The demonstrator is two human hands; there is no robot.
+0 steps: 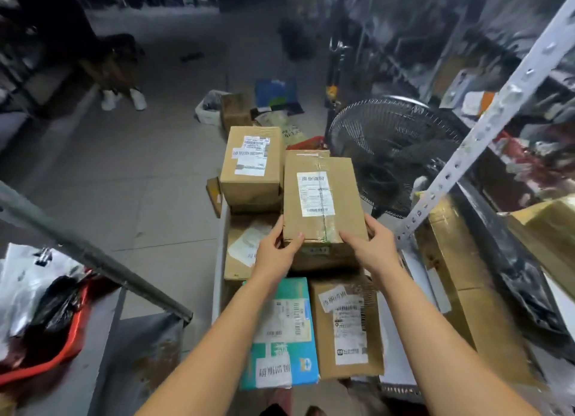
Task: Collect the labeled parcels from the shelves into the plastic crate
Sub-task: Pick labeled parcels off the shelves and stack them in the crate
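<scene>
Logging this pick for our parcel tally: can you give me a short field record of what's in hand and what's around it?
held item: taped cardboard box, white label facing up
grip, left: left hand on the near left corner, thumb on top
grip, right: right hand round the near right corner
nearer in pile: blue-and-white parcel; labelled brown box
farther left: second labelled box
right of pile: black fan
far left: red crate holding bags

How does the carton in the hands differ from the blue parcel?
The held carton is plain brown; the blue parcel is printed blue and green. The left hand and right hand grip the held carton atop the pile; the blue parcel lies lower, ungripped. Both carry white labels.
</scene>
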